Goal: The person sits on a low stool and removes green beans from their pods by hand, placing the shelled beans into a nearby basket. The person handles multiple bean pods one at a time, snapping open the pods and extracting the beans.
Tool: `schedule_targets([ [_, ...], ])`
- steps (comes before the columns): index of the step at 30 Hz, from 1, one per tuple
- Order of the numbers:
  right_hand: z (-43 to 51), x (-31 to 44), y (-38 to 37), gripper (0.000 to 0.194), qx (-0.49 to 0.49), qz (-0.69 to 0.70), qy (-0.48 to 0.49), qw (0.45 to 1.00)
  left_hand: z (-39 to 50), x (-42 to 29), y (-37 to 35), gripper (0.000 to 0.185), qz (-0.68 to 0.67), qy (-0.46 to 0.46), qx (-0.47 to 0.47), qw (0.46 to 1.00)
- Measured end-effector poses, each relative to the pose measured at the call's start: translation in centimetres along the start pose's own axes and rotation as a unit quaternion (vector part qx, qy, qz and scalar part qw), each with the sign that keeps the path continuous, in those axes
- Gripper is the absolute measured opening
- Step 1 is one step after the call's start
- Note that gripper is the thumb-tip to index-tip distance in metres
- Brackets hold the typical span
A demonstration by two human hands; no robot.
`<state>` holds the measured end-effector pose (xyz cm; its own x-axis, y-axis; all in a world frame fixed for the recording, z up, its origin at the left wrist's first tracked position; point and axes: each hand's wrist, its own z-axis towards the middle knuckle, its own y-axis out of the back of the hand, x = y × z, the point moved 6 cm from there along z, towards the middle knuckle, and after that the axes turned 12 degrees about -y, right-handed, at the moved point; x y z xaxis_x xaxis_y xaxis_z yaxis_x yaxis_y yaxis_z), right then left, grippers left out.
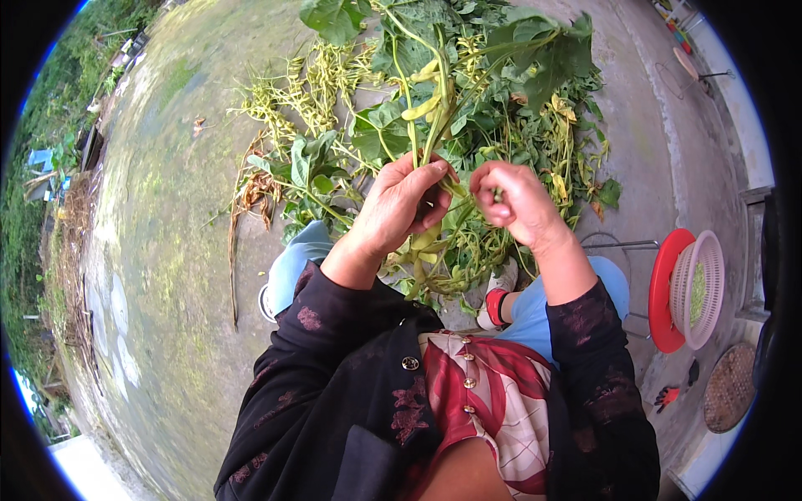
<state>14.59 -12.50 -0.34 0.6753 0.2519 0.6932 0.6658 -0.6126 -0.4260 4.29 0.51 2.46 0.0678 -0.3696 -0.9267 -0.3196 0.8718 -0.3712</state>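
Observation:
My left hand (404, 203) grips the stems of a soybean plant, whose leaves and plump green pods (423, 108) stand out beyond my fingers. More pods (427, 241) hang below that hand. Just to its right, my right hand (515, 199) is curled, with something small and green between its fingers; blur hides exactly what it is. Beneath both hands lies a heap of leafy soybean plants (489, 128). Stems with many yellowish pods (313, 87) are spread on the concrete at the heap's upper left.
A pale plastic basket (711, 288) holding green beans rests on a red round stool (665, 300) at the right. Beyond it are a glove (667, 396) and a round woven mat (729, 388). Dry brown leaves (254, 197) lie left of the heap.

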Motion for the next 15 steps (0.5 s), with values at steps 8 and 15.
schedule_targets([
  [8,0.7,0.9,-0.4,0.013,0.058,0.056,0.1,0.992,-1.0,0.8,-2.5,0.02,-0.041,0.058,0.084,0.994],
  [15,-0.6,1.3,-0.5,0.014,0.043,-0.002,0.096,0.994,-0.2,1.4,-1.1,0.02,-0.028,0.049,0.006,0.998],
])
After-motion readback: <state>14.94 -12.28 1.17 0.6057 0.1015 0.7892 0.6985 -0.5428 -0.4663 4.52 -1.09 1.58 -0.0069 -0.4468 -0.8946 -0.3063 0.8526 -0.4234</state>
